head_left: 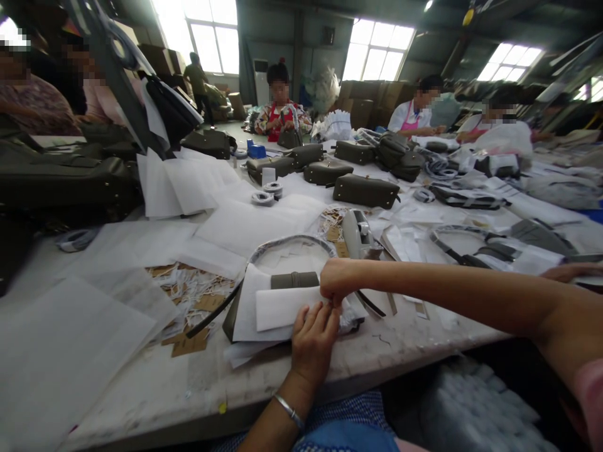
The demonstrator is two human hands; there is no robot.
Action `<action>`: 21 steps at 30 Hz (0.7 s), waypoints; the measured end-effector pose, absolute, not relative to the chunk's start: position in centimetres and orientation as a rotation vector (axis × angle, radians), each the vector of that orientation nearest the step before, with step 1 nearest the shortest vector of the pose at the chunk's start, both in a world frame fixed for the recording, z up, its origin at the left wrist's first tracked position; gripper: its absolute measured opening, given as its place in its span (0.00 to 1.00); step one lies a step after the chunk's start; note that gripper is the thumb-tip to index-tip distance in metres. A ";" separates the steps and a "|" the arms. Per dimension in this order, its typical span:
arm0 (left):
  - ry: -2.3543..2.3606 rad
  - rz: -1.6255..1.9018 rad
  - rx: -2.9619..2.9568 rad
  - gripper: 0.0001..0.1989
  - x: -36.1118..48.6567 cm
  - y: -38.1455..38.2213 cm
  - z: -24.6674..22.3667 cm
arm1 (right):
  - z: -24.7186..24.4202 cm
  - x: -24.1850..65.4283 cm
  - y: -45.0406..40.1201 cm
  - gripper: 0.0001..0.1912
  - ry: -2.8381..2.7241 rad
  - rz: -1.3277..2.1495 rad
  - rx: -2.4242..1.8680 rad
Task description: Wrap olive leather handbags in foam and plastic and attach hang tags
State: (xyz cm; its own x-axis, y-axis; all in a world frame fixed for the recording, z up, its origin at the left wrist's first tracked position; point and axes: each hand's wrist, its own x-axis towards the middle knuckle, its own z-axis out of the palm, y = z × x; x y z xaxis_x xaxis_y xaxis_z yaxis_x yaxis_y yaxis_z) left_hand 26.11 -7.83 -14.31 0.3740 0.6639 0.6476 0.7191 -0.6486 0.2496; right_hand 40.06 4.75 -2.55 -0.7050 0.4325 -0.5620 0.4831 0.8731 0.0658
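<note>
An olive-grey handbag (229, 321) lies at the table's front edge, partly covered by white wrapping sheet, its wrapped handle (292, 240) arching up behind. Across its front lies a folded white foam strip (282, 309). My left hand (315, 339) rests on the strip's right part, fingers stretched out and flat. Right above those fingertips, my right hand (340, 278) is closed, knuckles up, at the strip's right end; what its fingers pinch is hidden. A dark strap (214, 312) sticks out to the bag's left.
A grey-white tape dispenser (357, 232) stands behind my right hand. Brown tags with white strings (210, 302) lie to the left, beside white foam sheets (94, 339). Several olive handbags (365, 190) and tape rolls (262, 198) sit farther back. Co-workers (281, 113) sit around the table.
</note>
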 end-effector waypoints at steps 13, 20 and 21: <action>-1.315 -1.151 -2.531 0.09 26.3 -7.7 -14.5 | -3.5 40.0 9.7 0.17 2.536 -0.158 0.761; -1.302 -1.194 -2.501 0.10 26.4 -7.6 -14.4 | -3.5 43.1 11.4 0.08 2.635 -0.159 1.145; -1.298 -1.202 -2.493 0.10 26.4 -7.6 -14.4 | -3.6 43.7 10.9 0.09 2.662 -0.138 1.225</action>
